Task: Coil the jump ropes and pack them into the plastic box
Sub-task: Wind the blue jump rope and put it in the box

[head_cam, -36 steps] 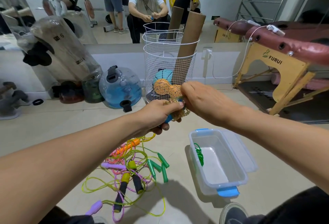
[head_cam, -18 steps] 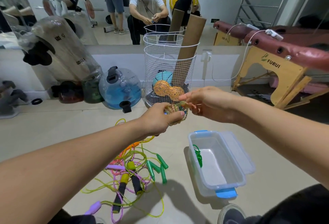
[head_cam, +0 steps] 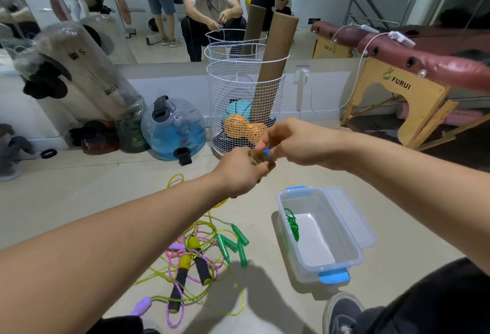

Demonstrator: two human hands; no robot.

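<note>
Both hands, left hand (head_cam: 238, 171) and right hand (head_cam: 294, 142), pinch a small rope bundle (head_cam: 262, 157) (apparently coiled; mostly hidden), best kept tight until lowered into the plastic box (head_cam: 342, 256) beside the floor's tangled ropes (head_cam: 196, 259).

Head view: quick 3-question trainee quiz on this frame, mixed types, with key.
1. True or false: the box is empty.
2. Where do the green handles lie? A) in the box B) on the floor left of the box C) in the wire basket
3. Fill in: the left hand and right hand work a small bundle held ____ the floor.

Key: 1 false, a green rope lies inside against its left wall. 2 B. 3 above.
</note>
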